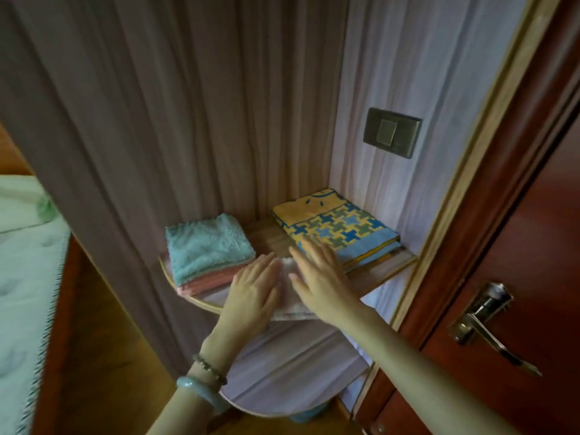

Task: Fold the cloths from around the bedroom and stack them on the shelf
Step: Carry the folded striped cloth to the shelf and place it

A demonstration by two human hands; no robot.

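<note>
Left wrist (216, 343): 1 pale-green bangle (201, 393), 1 dark beaded bracelet (209, 368)

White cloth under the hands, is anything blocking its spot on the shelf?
Nothing visible does. The white cloth already lies on the shelf, between the teal towel and the patterned towel, left hand and right hand flat on it.
</note>
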